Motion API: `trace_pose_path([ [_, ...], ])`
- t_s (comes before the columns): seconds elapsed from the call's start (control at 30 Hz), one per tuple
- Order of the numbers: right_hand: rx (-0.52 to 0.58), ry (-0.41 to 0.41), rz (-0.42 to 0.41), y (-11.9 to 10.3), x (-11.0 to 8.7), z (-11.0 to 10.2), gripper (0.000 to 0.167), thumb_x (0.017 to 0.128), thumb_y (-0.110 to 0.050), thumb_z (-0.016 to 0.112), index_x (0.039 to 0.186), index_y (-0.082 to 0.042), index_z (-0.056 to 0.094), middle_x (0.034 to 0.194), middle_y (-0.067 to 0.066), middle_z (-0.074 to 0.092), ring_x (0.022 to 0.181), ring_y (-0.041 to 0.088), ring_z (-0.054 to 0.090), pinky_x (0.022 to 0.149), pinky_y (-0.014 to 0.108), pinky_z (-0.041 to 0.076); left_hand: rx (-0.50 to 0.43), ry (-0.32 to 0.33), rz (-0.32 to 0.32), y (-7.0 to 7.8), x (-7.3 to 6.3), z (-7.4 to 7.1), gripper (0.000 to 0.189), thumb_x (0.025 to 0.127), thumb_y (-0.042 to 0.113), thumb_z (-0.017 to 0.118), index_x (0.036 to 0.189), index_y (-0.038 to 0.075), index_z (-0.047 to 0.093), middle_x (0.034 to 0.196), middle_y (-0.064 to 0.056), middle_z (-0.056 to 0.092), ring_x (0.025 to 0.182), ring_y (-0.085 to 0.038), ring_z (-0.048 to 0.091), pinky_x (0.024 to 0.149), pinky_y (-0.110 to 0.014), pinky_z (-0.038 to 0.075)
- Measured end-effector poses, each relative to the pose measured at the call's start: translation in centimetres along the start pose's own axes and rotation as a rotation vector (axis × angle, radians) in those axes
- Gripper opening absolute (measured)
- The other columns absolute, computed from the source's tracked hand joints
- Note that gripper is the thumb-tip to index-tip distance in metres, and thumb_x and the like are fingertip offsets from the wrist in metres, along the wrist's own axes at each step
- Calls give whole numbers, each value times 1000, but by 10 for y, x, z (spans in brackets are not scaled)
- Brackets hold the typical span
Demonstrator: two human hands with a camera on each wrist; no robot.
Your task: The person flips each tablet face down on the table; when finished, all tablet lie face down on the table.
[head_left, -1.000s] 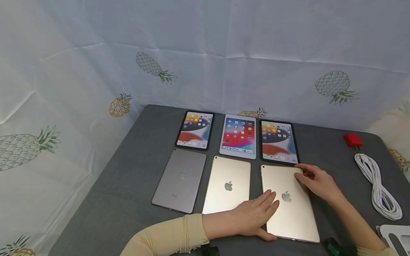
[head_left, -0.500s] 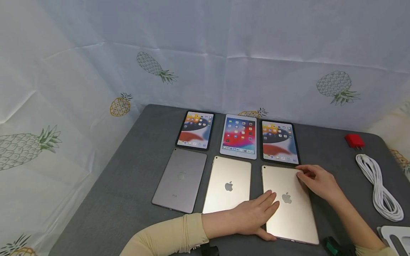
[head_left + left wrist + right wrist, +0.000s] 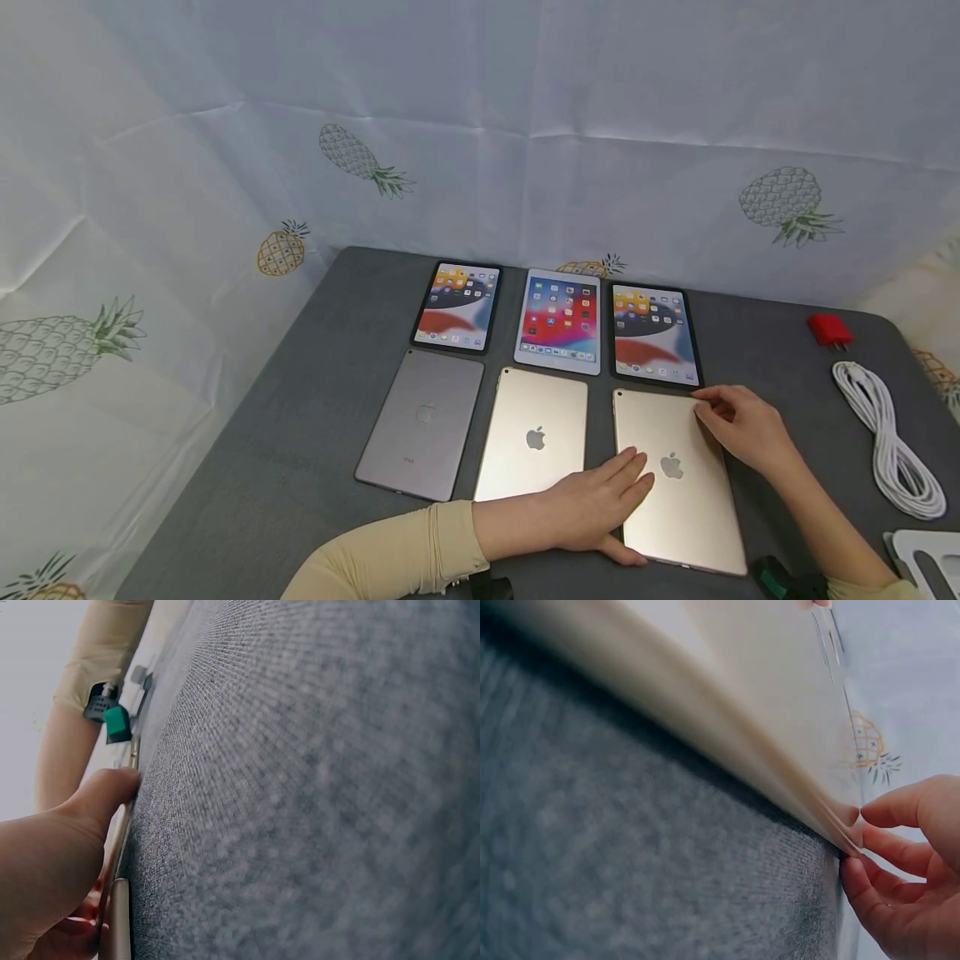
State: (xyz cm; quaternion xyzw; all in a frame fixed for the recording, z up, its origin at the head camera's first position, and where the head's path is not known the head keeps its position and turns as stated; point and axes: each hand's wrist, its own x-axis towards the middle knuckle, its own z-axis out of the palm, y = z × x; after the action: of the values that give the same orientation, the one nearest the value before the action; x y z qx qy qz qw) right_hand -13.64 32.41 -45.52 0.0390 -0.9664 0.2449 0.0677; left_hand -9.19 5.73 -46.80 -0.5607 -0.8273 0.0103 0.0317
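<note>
A large gold tablet (image 3: pixel 682 508) lies back up at the front right of two rows. My right hand (image 3: pixel 750 427) pinches its far right corner, thumb on the back and curled fingers at the edge. The right wrist view shows those fingertips (image 3: pixel 853 874) at the corner close to the cloth. My left hand (image 3: pixel 592 508) lies across its near left side with straight fingers on the back. At the near edge is the left thumb (image 3: pixel 112 784). Beside it lies a smaller gold tablet (image 3: pixel 536 417), its near end hidden behind my left forearm.
A grey tablet (image 3: pixel 420 425) lies front left. Behind stand out a black-framed tablet (image 3: pixel 457 304), a white-framed tablet (image 3: pixel 558 321) and another black-framed tablet (image 3: pixel 655 333), screens lit. On the right are a red charger (image 3: pixel 829 330), a coiled white cable (image 3: pixel 888 442) and a white stand (image 3: pixel 933 550).
The near end of the large gold tablet has shifted very slightly left. Both hands stay in nearly the same places on it.
</note>
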Motion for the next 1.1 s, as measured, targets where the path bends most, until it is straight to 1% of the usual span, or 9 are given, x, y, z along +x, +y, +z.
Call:
trace_pose_path([
  [0.27,-7,16,-36,-2,-1,0,14,89,-10,68,98,0,71,87,10,60,71,19,52,56,30,44,-23,-17,-1,0,0,-1,93,86,73,50,149,5,38,154,-15,32,145,-26,23,112,-19,20],
  [0.43,-8,2,-42,-2,0,-2,13,89,-9,68,97,0,70,86,10,60,70,18,52,54,27,44,-46,-24,0,-1,-1,-2,93,86,73,51,149,6,38,155,-14,32,145,-25,22,111,-18,22],
  [0.6,5,-18,-43,-5,2,-3,13,89,-11,68,96,0,70,86,9,59,72,18,53,55,27,44,-43,-28,-1,-1,-1,-3,93,86,73,50,149,6,37,155,-14,31,146,-25,21,112,-18,20],
  [0.77,1,24,-70,-13,7,-3,11,88,-9,68,96,-2,70,93,14,62,76,22,53,60,32,45,-103,-77,-10,-2,-3,-4,94,86,74,48,152,9,33,158,-11,25,147,-21,16,111,-17,20],
  [0.83,13,39,-77,-19,11,-1,12,88,-10,68,99,-3,70,97,16,62,78,23,53,61,33,46,-137,-91,-12,-5,-4,-6,90,87,73,48,152,12,34,159,-9,25,148,-19,15,112,-17,19],
  [0.93,73,15,-69,-33,18,0,17,92,-13,65,105,-2,69,102,18,61,81,27,57,62,33,47,-166,-51,1,-11,-7,-8,74,92,65,48,147,16,45,155,-4,34,145,-15,24,112,-18,21],
  [1.03,151,-37,-36,-48,25,3,25,97,-19,60,114,-3,66,109,18,60,89,31,60,67,35,51,-221,53,2,-22,-11,-11,53,96,53,52,136,19,59,146,-1,48,136,-10,40,109,-17,28],
  [1.1,212,-71,-2,-59,30,6,30,99,-23,57,121,-4,63,114,18,60,97,32,60,76,39,51,-273,137,-18,-30,-14,-12,42,97,45,55,129,19,65,139,1,55,128,-7,48,105,-15,33],
])
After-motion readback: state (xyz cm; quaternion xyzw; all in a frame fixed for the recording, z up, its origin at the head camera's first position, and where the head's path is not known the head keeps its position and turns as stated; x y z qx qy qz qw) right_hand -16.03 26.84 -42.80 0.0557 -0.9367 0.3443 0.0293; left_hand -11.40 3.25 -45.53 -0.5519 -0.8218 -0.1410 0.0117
